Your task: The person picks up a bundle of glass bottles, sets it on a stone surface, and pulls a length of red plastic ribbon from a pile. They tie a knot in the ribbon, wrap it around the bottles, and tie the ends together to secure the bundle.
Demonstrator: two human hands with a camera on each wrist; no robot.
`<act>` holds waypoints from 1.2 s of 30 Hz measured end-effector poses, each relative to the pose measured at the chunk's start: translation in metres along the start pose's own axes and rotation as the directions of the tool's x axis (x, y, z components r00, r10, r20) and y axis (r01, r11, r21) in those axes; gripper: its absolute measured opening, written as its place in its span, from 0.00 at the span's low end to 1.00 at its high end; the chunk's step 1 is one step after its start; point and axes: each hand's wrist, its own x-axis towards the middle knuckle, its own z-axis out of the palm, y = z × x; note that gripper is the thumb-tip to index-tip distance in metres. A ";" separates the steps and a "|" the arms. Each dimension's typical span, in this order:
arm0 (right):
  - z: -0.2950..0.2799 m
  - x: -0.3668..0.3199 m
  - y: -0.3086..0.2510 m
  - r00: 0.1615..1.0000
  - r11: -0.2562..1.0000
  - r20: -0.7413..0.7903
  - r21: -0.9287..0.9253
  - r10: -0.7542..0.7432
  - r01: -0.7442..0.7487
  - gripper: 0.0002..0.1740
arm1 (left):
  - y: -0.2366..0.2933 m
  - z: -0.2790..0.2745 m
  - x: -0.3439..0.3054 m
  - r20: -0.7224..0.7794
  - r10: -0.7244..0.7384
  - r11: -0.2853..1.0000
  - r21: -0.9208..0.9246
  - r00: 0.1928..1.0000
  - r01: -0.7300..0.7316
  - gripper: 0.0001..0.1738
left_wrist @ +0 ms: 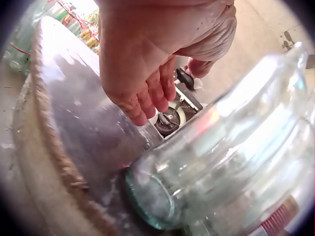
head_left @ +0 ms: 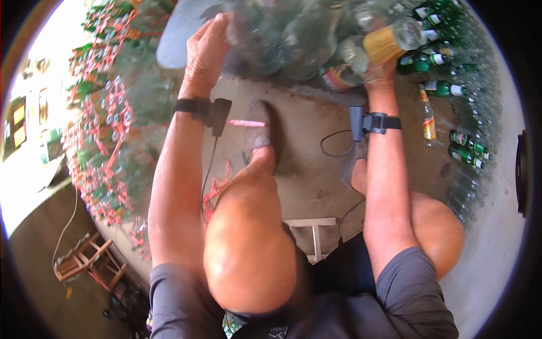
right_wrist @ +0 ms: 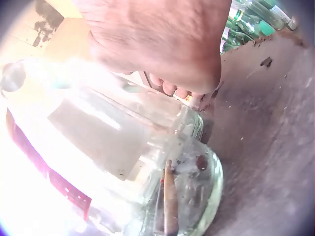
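Observation:
My left hand [head_left: 208, 53] is raised over the left part of a grey tabletop [head_left: 172, 45], beside large clear glass bottles [head_left: 307, 45]. In the left wrist view its fingers [left_wrist: 156, 93] bend loosely with nothing between them, near a bottle [left_wrist: 221, 152] lying on its side. Bottles partly hide my right hand [head_left: 384, 76], which is close to a bottle with a yellow band [head_left: 389, 45]. The right wrist view shows the back of that hand [right_wrist: 157, 44] above clear bottles [right_wrist: 113, 132], its fingertips partly covered; whether it grips one is unclear.
Green bottles [head_left: 446, 88] and a clear labelled bottle [head_left: 428, 121] lie on the floor at right. Stacked bottles with red strings [head_left: 116, 118] line the left side. A wooden stool [head_left: 84, 257] is lower left; a cable [head_left: 333, 135] hangs near my right wrist.

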 end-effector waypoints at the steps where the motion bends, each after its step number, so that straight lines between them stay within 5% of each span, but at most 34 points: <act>1: -0.011 0.006 -0.015 1.000 1.000 -0.025 -0.011 -0.009 0.008 0.21 | 0.005 -0.007 -0.016 -0.124 -0.236 0.895 -0.415 0.964 0.166 0.18; 2: -0.009 -0.002 -0.007 0.956 0.918 -0.039 0.296 0.289 -0.266 0.20 | 0.001 -0.021 -0.034 -0.096 -0.198 0.910 -0.388 0.976 0.146 0.20; 3: -0.008 -0.012 0.003 0.830 0.672 0.052 0.559 0.556 -0.486 0.19 | -0.003 -0.035 -0.056 -0.091 -0.207 0.918 -0.362 0.974 0.161 0.19; 5: -0.022 -0.009 -0.008 0.556 0.327 0.083 0.734 0.827 -0.596 0.16 | -0.016 -0.057 -0.107 -0.147 -0.345 0.915 -0.273 0.927 0.297 0.16; 7: -0.034 -0.016 -0.018 0.447 0.392 -0.104 0.679 0.888 -0.621 0.15 | -0.049 -0.072 -0.156 -0.078 -0.289 0.950 0.102 0.954 0.296 0.15; 9: -0.051 -0.026 -0.032 0.490 0.497 -0.187 0.584 0.852 -0.641 0.14 | -0.078 -0.066 -0.199 -0.077 -0.367 0.922 0.100 0.927 0.374 0.14; 12: -0.066 -0.033 -0.066 0.408 0.374 -0.110 0.659 0.907 -0.653 0.16 | -0.116 -0.058 -0.269 -0.020 -0.452 0.869 0.217 0.892 0.445 0.14; 17: -0.071 -0.057 -0.106 0.454 0.349 0.010 0.625 0.891 -0.698 0.18 | -0.120 -0.050 -0.369 -0.002 -0.584 0.766 0.329 0.812 0.552 0.15; 19: -0.067 -0.072 -0.116 0.489 0.371 0.089 0.540 0.868 -0.756 0.20 | -0.131 -0.046 -0.413 -0.039 -0.656 0.723 0.252 0.754 0.643 0.13; 23: -0.060 -0.094 -0.143 0.523 0.408 0.228 0.406 0.821 -0.818 0.22 | -0.121 -0.043 -0.465 -0.171 -0.717 0.579 0.393 0.676 0.714 0.14; 25: -0.055 -0.105 -0.147 0.540 0.416 0.302 0.389 0.785 -0.822 0.22 | -0.132 -0.039 -0.488 -0.281 -0.672 0.599 0.337 0.685 0.726 0.14; 27: -0.050 -0.111 -0.154 0.617 0.600 0.392 0.183 0.682 -0.779 0.22 | -0.135 -0.037 -0.495 -0.290 -0.666 0.638 0.255 0.687 0.727 0.13; 29: -0.047 -0.116 -0.164 0.649 0.648 0.410 0.166 0.640 -0.744 0.22 | -0.135 -0.034 -0.494 -0.293 -0.663 0.673 0.169 0.689 0.720 0.12; 31: -0.049 -0.118 -0.175 0.639 0.684 0.511 0.129 0.575 -0.718 0.22 | -0.127 -0.032 -0.490 -0.178 -0.811 0.585 -0.226 0.557 0.779 0.15; 36: -0.052 -0.128 -0.179 0.596 0.724 0.644 0.095 0.479 -0.684 0.22 | -0.128 -0.032 -0.489 -0.086 -0.819 0.567 -0.280 0.568 0.775 0.15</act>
